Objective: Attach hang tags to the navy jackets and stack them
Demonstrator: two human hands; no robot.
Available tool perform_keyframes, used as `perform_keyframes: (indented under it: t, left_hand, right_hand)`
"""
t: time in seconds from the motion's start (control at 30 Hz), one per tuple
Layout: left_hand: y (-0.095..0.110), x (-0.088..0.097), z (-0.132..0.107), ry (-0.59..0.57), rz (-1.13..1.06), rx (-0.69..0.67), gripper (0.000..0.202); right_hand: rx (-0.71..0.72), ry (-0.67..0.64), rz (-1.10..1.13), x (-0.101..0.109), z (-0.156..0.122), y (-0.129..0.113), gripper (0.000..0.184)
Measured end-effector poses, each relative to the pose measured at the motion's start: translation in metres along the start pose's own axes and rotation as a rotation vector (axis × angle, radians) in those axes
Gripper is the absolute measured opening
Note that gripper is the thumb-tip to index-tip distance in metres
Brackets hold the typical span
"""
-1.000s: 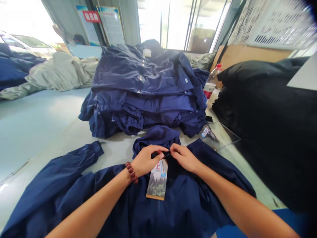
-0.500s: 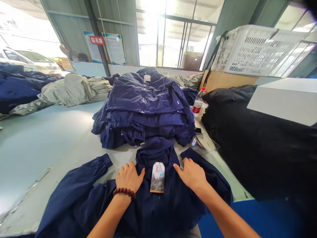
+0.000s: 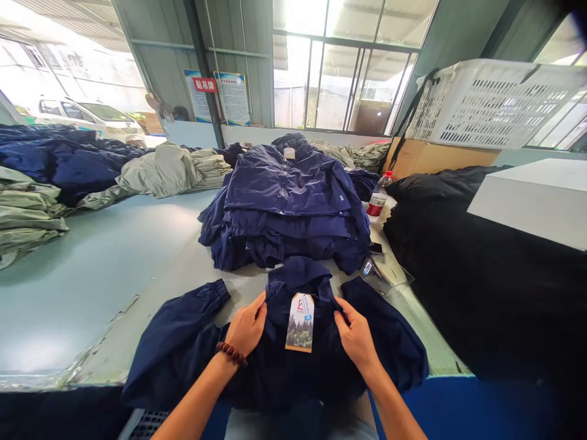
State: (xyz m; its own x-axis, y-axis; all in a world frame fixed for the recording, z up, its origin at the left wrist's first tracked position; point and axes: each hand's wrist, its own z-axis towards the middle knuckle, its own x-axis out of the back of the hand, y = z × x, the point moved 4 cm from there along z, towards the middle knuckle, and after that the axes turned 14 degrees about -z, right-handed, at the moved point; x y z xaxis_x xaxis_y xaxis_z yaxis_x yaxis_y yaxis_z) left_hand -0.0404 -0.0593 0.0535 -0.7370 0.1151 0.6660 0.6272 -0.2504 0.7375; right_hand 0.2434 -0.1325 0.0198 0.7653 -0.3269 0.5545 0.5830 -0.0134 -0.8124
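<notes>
A dark navy jacket [image 3: 275, 370] lies at the table's near edge, its collar pointing away from me and its sleeves out to both sides. Fabric beside the collar is pinched between the thumb and fingers of my left hand [image 3: 246, 328], which has a beaded bracelet on its wrist. Across from it, my right hand [image 3: 356, 335] grips the jacket on the collar's other side. Between the hands, a paper hang tag [image 3: 300, 324] printed with trees lies on the jacket front. The jacket's lower part drops over the table edge toward my lap.
A pile of navy jackets [image 3: 284, 201] stands just beyond the collar. Beige garments [image 3: 162, 171] lie farther left. On the right are a plastic bottle [image 3: 378, 195], a clear tray [image 3: 389, 275] with tags, black fabric [image 3: 458, 275], a white box [image 3: 536, 198] and a white basket [image 3: 495, 104].
Both hands have gone from resting flattish on the jacket to gripping it beside the collar. The jacket has been drawn slightly toward me, and the view has shifted left.
</notes>
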Motion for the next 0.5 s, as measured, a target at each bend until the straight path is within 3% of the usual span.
perform_keyframes:
  t: [0.17,0.5]
  left_hand:
    - [0.038,0.039,-0.007,0.064,-0.074,-0.182,0.053]
    - [0.117,0.133,0.02,0.138,-0.125,-0.332,0.058]
  right_hand:
    - [0.019,-0.017,0.211,0.031,0.003,-0.037,0.048]
    - [0.206,0.021,0.15,0.106,0.035,-0.13,0.052]
